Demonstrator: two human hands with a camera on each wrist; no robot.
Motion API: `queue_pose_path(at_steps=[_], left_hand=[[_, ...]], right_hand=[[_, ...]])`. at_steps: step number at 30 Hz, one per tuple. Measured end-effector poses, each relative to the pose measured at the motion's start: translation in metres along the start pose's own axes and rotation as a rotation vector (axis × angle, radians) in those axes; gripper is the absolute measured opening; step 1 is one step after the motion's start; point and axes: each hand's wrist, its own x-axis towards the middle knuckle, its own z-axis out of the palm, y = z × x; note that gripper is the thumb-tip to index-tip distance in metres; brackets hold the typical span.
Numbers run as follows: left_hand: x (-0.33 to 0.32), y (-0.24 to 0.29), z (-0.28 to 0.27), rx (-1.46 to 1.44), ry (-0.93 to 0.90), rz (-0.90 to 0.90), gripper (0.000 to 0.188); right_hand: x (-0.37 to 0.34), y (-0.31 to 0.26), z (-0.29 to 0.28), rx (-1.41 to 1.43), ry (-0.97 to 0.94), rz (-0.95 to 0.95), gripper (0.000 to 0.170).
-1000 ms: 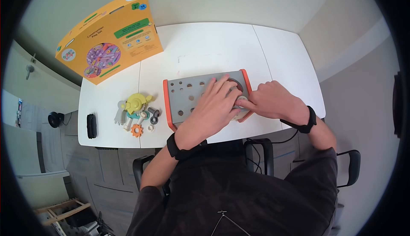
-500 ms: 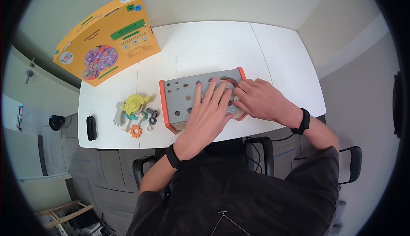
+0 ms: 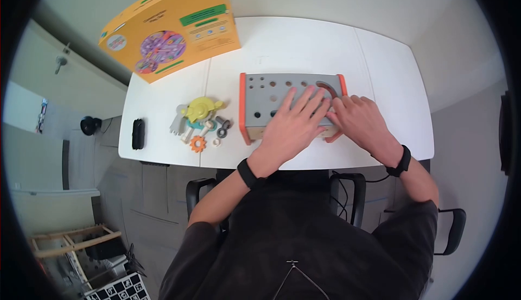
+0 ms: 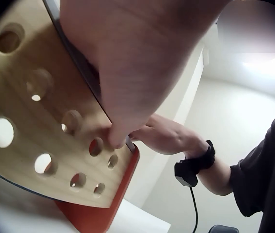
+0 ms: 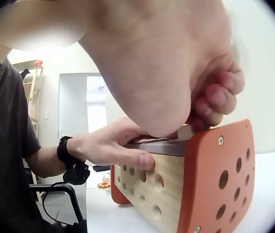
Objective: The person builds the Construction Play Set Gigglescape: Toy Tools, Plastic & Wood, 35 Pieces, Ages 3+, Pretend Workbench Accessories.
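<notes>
A toy bench with a grey holed top, orange end panels and a wooden holed front stands on the white table. My left hand lies with straight fingers across the grey top, its thumb at the front edge in the right wrist view. At the top's right end my right hand has curled fingers and pinches a small pale piece, mostly hidden beneath it. A curved slot lies just behind the hands.
Left of the bench lie a yellow-green toy part, an orange gear, grey and cream pieces and a dark case. A large yellow box stands at the back left of the white table.
The head view has shifted. My left hand has moved leftward on the grey top, its fingers flatter and more spread. My right thumb has drawn in nearer the curled fingers.
</notes>
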Motion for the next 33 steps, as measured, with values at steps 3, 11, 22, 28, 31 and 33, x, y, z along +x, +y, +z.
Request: queue_pose_path(at_steps=[3,11,22,28,31,33], left_hand=[[-0.006,-0.005,-0.017,-0.212,0.077,0.03,0.049],[-0.124,-0.069,-0.043,-0.057,0.249,-0.739,0.026],[-0.147,-0.087,0.01,0.206,0.042,-0.731,0.023],[-0.139,-0.061,-0.024,-0.015,0.307,-0.712,0.021],[-0.137,-0.018,-0.051,-0.226,0.391,-0.723,0.026],[-0.139,0.009,-0.053,-0.384,0.379,-0.687,0.029]], right_hand=[[0.0,-0.004,-0.002,0.034,-0.007,0.063,0.035],[-0.016,-0.03,-0.024,0.308,0.069,0.349,0.032],[-0.039,-0.11,0.0,0.779,0.194,0.501,0.015],[-0.061,-0.12,0.006,0.814,0.193,0.46,0.012],[-0.067,-0.127,0.012,0.833,0.248,0.38,0.015],[-0.07,-0.13,0.014,0.842,0.236,0.303,0.022]])
